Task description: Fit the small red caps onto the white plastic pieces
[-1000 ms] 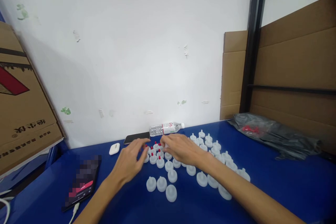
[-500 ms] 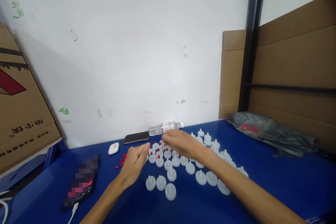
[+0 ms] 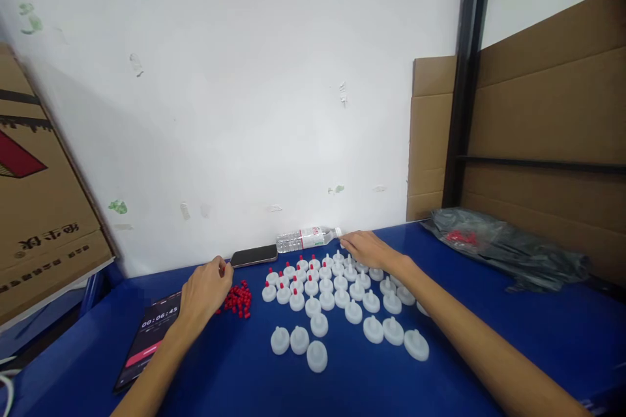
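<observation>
My left hand (image 3: 207, 288) is low over the table, left of a loose pile of small red caps (image 3: 238, 300). Its fingers are curled in, and whatever they may hold is hidden. At the back of a cluster of white nozzle lids (image 3: 340, 283), my right hand (image 3: 369, 249) reaches near the bottle's neck. Its fingers stretch forward, with the tips partly hidden; no held thing shows. Several lids on the left side of the cluster carry red tips (image 3: 295, 292). The others have bare white nozzles. Three bare lids (image 3: 299, 340) stand apart at the front.
A clear bottle (image 3: 303, 238) lies along the wall beside a dark phone (image 3: 253, 256). Another phone (image 3: 151, 335), showing a timer, is under my left forearm. A grey plastic bag (image 3: 513, 251) with red pieces sits at the right. Cardboard (image 3: 548, 117) lines the right side.
My hands have parted. The left moved left, uncovering the red caps and covering the white earbud case. The right moved right and away from the red-tipped lids.
</observation>
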The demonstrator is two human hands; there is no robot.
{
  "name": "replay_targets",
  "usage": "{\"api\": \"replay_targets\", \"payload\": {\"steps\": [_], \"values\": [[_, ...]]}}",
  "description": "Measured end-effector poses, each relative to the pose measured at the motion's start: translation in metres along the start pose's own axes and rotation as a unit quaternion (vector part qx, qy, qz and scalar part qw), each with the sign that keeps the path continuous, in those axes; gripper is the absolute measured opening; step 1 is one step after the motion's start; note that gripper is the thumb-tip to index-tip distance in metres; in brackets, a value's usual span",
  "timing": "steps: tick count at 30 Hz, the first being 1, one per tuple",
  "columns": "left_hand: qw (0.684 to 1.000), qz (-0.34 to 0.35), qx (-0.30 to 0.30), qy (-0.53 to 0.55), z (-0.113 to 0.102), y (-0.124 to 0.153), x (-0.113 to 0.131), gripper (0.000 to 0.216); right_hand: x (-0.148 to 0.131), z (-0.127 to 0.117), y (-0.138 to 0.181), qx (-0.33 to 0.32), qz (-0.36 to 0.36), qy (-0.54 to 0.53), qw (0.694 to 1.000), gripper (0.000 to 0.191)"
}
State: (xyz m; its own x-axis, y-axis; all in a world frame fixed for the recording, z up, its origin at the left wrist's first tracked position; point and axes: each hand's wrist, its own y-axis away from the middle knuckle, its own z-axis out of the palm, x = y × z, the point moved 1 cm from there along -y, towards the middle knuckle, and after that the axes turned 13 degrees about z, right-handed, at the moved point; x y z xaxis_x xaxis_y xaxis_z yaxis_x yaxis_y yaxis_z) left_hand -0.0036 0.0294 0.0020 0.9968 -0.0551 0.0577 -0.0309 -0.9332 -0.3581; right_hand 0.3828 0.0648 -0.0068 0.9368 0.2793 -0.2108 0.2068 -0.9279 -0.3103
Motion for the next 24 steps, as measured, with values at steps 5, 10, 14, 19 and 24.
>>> {"api": "replay_targets", "payload": {"steps": [5,10,14,19,24], "values": [[0.998,0.008,-0.065,0.004,0.011,-0.002,-0.008,0.026,-0.001,-0.001,0.002,-0.027,0.004,0.023,0.999,0.045],[0.997,0.007,-0.071,0.003,0.015,-0.003,-0.012,0.025,-0.010,-0.015,0.004,0.013,-0.009,-0.002,1.000,0.042],[0.997,-0.002,-0.071,-0.007,0.017,-0.002,-0.014,0.025,-0.025,-0.015,0.007,0.016,-0.047,-0.035,0.998,0.032],[0.997,-0.009,-0.076,-0.003,0.018,0.000,-0.016,0.023,-0.038,0.005,0.010,0.013,-0.077,-0.041,0.996,0.020],[0.996,-0.016,-0.086,-0.002,0.018,0.001,-0.016,0.021,-0.043,0.011,0.012,0.007,-0.102,-0.051,0.993,0.018]]}}
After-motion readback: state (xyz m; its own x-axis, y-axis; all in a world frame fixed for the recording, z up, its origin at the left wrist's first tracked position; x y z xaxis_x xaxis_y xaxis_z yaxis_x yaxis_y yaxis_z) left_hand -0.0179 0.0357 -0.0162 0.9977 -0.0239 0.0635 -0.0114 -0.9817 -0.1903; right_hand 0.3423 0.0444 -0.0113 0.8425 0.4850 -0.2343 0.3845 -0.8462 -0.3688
